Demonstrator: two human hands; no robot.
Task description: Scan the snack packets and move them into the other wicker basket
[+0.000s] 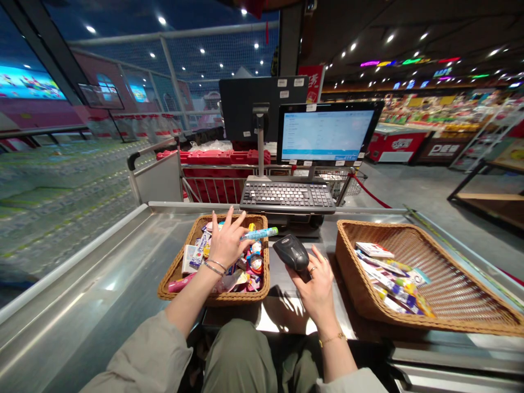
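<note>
Over the left wicker basket [162,290], my left hand [226,240] pinches a slim light-blue tube with a green end [258,233]. A barcode shows on the tube near that end, which points right. My right hand [317,284] is closed around a black barcode scanner [291,252], its head tilted toward the tube but apart from it. Below my left hand, small packaged goods fill the basket, among them a white-and-blue box [198,255] and a toy-like item with round faces [255,257].
A larger wicker basket [458,267] on the right holds several small packets [393,281]. Behind the metal counter [102,284] stand a keyboard [289,195] and a lit monitor [327,134]. A shopping cart [216,183] is beyond the counter.
</note>
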